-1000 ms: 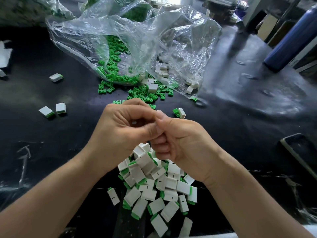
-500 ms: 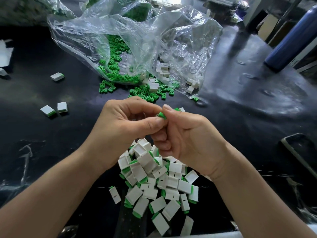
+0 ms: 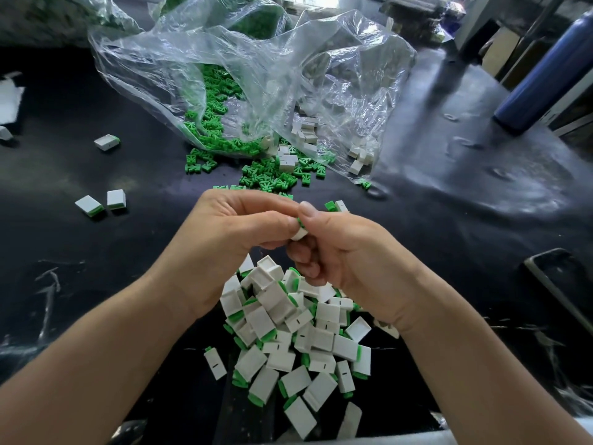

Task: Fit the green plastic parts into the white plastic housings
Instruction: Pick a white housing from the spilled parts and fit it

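Observation:
My left hand (image 3: 234,239) and my right hand (image 3: 346,261) meet above the dark table, both pinching one small white housing (image 3: 300,233) with a green part (image 3: 300,222) showing at its top. Fingers hide most of that piece. Below the hands lies a pile of white housings with green parts fitted (image 3: 295,335). Loose green parts (image 3: 266,179) are scattered beyond the hands, spilling from a clear plastic bag (image 3: 256,78). Empty white housings (image 3: 305,133) lie in the bag's mouth.
Three fitted pieces lie apart at the left (image 3: 107,142), (image 3: 90,205), (image 3: 116,199). A blue cylinder (image 3: 542,75) stands at the far right. A dark rectangular tray edge (image 3: 552,284) sits at the right. White scraps (image 3: 9,101) lie at the far left.
The hands have risen slightly and shifted the piece between them; the white housing now shows between the fingertips where only a green tip showed half a second ago.

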Demonstrator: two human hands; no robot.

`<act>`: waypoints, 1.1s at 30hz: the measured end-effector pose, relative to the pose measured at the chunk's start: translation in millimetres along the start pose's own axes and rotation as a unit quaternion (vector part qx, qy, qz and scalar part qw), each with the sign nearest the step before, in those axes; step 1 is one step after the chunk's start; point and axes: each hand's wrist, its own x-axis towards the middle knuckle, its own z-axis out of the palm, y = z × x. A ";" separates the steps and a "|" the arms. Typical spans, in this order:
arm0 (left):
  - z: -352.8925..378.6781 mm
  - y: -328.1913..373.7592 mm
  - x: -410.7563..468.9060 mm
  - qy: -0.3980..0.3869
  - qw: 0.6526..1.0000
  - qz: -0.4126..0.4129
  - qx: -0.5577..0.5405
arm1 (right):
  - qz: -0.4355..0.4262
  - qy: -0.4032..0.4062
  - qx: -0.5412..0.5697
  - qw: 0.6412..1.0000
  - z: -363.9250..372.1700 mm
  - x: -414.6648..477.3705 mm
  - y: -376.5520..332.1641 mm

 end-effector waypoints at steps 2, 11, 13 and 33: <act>1.2 0.3 0.2 -0.014 1.000 0.002 -0.020 | -0.006 0.010 -0.016 1.000 1.7 0.2 1.8; 2.9 -0.2 -0.9 -0.010 0.999 0.008 -0.041 | -0.020 0.018 0.024 0.999 3.1 -1.9 -3.5; 4.4 0.1 -1.4 -0.003 0.999 0.019 -0.041 | -0.031 0.030 0.019 0.999 4.0 -1.8 -3.2; 6.6 -4.3 -0.9 0.039 0.997 0.001 -0.069 | -0.042 0.065 0.009 0.997 8.0 -1.7 1.0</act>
